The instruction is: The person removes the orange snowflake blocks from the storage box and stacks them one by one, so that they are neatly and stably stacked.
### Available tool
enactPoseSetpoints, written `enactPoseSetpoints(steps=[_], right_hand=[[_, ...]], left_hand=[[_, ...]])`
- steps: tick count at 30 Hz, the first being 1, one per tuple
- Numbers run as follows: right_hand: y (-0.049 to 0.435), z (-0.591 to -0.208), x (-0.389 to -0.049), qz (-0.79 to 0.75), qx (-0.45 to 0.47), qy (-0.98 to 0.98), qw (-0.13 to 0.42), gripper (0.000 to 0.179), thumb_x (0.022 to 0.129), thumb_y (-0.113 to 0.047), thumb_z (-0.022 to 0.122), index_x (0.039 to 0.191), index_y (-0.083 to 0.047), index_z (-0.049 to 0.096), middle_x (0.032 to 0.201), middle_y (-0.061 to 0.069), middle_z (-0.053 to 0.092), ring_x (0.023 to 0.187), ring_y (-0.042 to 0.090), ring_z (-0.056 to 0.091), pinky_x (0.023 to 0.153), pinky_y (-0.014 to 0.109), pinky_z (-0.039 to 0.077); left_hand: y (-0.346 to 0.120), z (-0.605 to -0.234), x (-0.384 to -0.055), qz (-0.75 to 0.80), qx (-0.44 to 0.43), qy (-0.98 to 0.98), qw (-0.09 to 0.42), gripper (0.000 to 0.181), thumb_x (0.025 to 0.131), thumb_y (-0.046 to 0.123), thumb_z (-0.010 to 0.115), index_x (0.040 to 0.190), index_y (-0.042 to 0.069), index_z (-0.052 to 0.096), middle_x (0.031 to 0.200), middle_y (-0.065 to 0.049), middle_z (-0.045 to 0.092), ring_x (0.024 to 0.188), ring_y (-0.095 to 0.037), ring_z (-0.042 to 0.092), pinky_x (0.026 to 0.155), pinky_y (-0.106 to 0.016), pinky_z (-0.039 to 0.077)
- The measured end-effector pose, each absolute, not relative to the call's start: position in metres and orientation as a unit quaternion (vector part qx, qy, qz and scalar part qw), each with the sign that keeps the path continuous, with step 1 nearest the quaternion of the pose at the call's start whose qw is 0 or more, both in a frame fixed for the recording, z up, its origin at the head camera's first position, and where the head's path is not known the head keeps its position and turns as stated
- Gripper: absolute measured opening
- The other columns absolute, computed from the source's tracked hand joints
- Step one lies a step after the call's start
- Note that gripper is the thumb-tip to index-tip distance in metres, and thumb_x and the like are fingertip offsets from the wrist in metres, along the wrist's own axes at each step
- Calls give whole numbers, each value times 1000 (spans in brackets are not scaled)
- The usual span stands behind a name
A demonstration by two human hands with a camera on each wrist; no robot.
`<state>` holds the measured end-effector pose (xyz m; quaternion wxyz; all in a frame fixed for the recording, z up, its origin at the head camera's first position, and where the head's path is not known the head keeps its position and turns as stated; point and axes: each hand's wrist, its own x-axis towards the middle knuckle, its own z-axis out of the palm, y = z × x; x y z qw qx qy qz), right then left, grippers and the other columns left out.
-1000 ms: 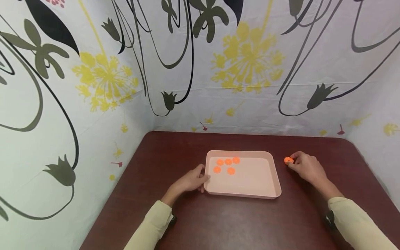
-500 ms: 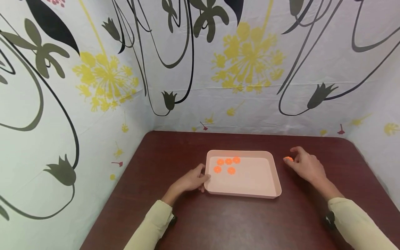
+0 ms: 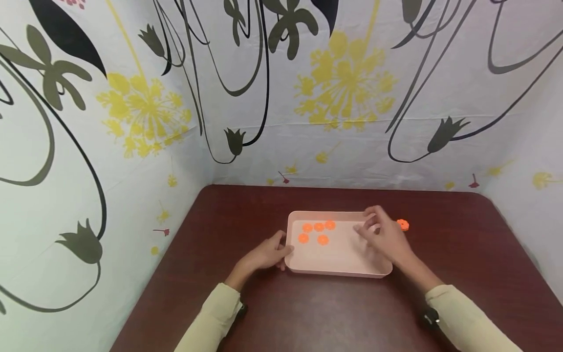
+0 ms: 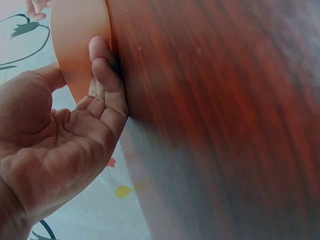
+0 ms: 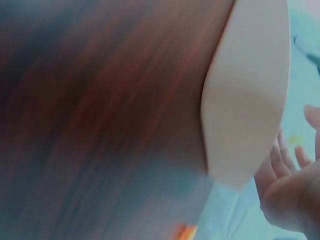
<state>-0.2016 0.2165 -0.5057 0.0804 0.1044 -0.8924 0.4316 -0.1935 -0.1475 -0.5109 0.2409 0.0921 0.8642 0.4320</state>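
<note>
While the left hand [image 3: 266, 253] grips the left edge of the tray [image 3: 336, 260], thumb on the rim, the head view shows the right hand [image 3: 388, 238] over the tray's right half. Half a second ago it was at an orange flower-shaped piece [image 3: 402, 225], beyond the tray's right edge; now that piece lies apart from the fingertips, on the tabletop [image 3: 352, 318] just beside that edge, towards the tabletop's far right corner. Five orange pieces [image 3: 318, 227] keep their places inside the tray, three in a row near its far left corner and two closer to the near edge. So the move has brought the hand to the tray, but the count in it has not grown. Fingers and thumb are bent towards each other and blurred; whether they pinch another piece, I cannot tell.

From the left wrist, the thumb goes behind the tray's wall and curled fingers lie along its outer side, a clear pinch.

From the right wrist, the bent fingers lie beyond the tray's wall, cut off by the picture's edge; no piece shows between them. A bit of orange sits at the tabletop's edge, well apart from the hand.
</note>
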Motion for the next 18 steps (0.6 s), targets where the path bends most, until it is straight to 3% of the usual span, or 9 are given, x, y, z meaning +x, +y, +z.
enactPoseSetpoints(steps=[3, 7, 13, 18], right_hand=[[194, -506, -197, 493, 129, -860, 0, 51, 94, -29, 82, 130, -10, 52, 105, 18, 70, 64, 23, 72, 50, 36, 56], [168, -508, -195, 517, 147, -841, -60, 51, 94, -16, 81, 134, -12, 52, 102, 19, 70, 62, 29, 72, 51, 38, 57], [143, -515, -198, 527, 153, -830, -98, 45, 93, -1, 77, 129, -9, 51, 101, 19, 71, 66, 25, 73, 52, 36, 57], [135, -524, -201, 506, 136, -844, -117, 47, 90, -1, 78, 128, -12, 54, 89, 13, 69, 60, 17, 66, 50, 28, 51]], left_hand=[[-149, -511, -194, 432, 91, 864, 241, 41, 107, 35, 63, 137, 11, 46, 70, -7, 70, 61, -22, 64, 59, -30, 47], [-149, -510, -193, 433, 94, 864, 239, 42, 107, 34, 62, 137, 10, 46, 70, -6, 70, 61, -22, 64, 60, -30, 48], [-149, -509, -193, 428, 91, 867, 240, 44, 107, 35, 62, 140, 11, 46, 71, -6, 70, 61, -21, 65, 60, -30, 48], [-149, -511, -194, 427, 92, 867, 240, 45, 107, 36, 63, 141, 11, 46, 71, -5, 70, 61, -20, 65, 61, -29, 48]])
